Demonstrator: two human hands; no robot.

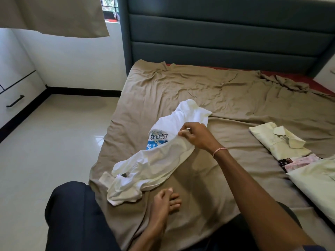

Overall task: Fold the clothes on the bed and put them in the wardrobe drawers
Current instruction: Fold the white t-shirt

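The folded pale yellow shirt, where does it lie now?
The shirt lies on the right of the bed in the head view, beyond a pink floral cloth, right of the right hand pinching the white T-shirt.

Daylight enters through the window (108,8) at the upper left of the frame, and the room is bright and evenly lit. A pale glare patch sits on the glossy floor (54,142) at centre left, beside the bed edge. Shadows are soft: a faint one lies on the brown sheet (181,87) under the white T-shirt (154,163) at the centre, whose folds look nearly washed out. The dark trousers (76,214) at the lower left lose detail. Wide-angle bending curves the headboard (217,33) at the top and tilts the drawers (16,95) at the left edge. Focus is slightly soft throughout.
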